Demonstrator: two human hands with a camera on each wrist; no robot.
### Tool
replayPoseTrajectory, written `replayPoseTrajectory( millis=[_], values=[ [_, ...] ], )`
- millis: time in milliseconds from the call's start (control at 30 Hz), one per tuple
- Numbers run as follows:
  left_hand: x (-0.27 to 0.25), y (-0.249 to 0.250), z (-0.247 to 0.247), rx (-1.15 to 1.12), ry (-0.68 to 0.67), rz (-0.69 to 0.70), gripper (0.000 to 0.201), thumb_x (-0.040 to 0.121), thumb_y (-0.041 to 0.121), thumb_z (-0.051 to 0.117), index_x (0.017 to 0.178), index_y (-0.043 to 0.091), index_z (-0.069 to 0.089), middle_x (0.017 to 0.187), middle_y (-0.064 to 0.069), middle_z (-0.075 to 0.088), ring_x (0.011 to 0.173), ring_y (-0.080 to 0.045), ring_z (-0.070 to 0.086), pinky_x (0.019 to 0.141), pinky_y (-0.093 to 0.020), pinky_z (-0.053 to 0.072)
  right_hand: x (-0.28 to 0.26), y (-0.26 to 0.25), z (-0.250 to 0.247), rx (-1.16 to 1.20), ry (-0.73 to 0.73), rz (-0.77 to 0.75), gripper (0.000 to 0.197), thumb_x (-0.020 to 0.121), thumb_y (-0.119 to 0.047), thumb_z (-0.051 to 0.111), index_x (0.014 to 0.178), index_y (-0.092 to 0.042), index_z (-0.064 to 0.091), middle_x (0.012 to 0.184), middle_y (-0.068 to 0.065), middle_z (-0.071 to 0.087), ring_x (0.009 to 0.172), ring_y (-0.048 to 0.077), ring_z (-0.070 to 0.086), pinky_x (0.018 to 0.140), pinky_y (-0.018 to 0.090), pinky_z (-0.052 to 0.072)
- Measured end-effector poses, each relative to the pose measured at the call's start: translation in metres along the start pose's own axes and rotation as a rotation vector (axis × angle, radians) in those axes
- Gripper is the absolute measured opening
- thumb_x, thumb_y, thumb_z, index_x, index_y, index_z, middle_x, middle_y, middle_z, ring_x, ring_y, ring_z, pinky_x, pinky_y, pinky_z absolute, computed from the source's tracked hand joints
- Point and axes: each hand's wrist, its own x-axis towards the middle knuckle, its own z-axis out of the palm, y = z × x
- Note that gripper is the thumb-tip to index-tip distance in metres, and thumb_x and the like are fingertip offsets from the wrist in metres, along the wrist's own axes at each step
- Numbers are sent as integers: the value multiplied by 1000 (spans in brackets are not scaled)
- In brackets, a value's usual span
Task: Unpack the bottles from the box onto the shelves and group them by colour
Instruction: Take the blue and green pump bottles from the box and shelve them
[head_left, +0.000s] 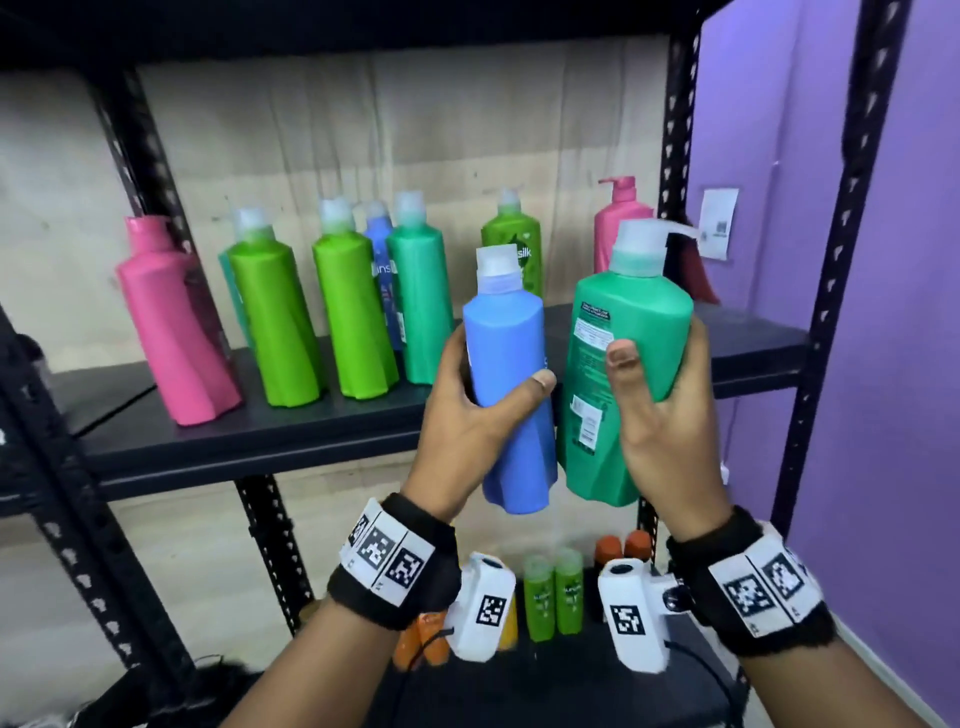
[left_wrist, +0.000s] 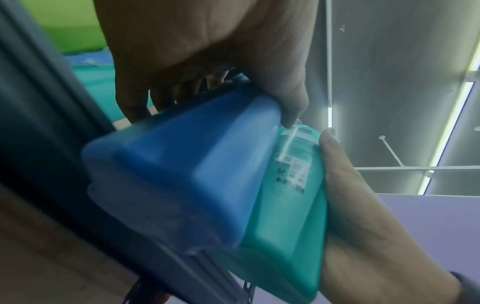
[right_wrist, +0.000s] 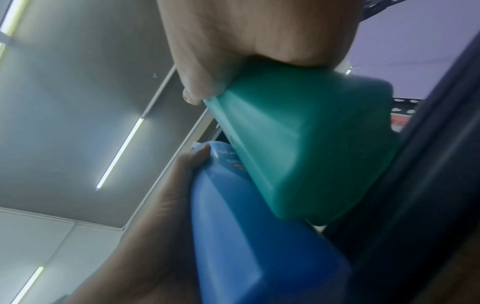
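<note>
My left hand (head_left: 470, 415) grips a blue bottle (head_left: 511, 395) upright in front of the black shelf (head_left: 311, 431). Beside it my right hand (head_left: 670, 415) grips a teal pump bottle (head_left: 623, 374), label side toward me. The two bottles nearly touch. From below, the left wrist view shows the blue bottle (left_wrist: 182, 174) base with the teal bottle (left_wrist: 285, 195) next to it; the right wrist view shows the teal bottle (right_wrist: 306, 144) above the blue bottle (right_wrist: 254, 236). On the shelf stand a pink bottle (head_left: 176, 322), lime green bottles (head_left: 275, 317), a teal bottle (head_left: 421, 291), a blue one (head_left: 382, 270) behind and a pink pump bottle (head_left: 618, 223).
A lower shelf (head_left: 571, 680) holds small green bottles (head_left: 553, 597) and orange ones (head_left: 421, 639). Black perforated uprights (head_left: 831, 291) frame the shelf. A purple wall (head_left: 909, 364) stands on the right. Bare shelf surface lies at the right end (head_left: 748, 343).
</note>
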Motion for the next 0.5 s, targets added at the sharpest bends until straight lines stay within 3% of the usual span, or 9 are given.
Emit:
replayPoseTrajectory(
  millis=[167,300,500],
  values=[
    [42,29,6,8,33,70,64,69,44,84,125,29,56,112,6,72,102,-19,71,87,-39,59,46,-18,12,28,17,-83,69,88,-69,61,140,-27,45,118,-13,68,106,11,69,92,37,55],
    [70,36,14,4,75,100,66,67,43,84,124,25,56,111,1,72,99,-21,71,86,-40,60,78,-22,23,44,3,-120,70,91,-62,63,143,-21,41,126,-1,66,111,17,67,99,46,54],
    [95,19,20,6,117,99,58,72,37,85,121,28,58,107,4,72,94,-17,72,86,-43,61,107,-5,31,-87,26,-108,76,85,-76,57,140,-25,44,125,-4,65,112,14,66,98,45,53]
  ],
)
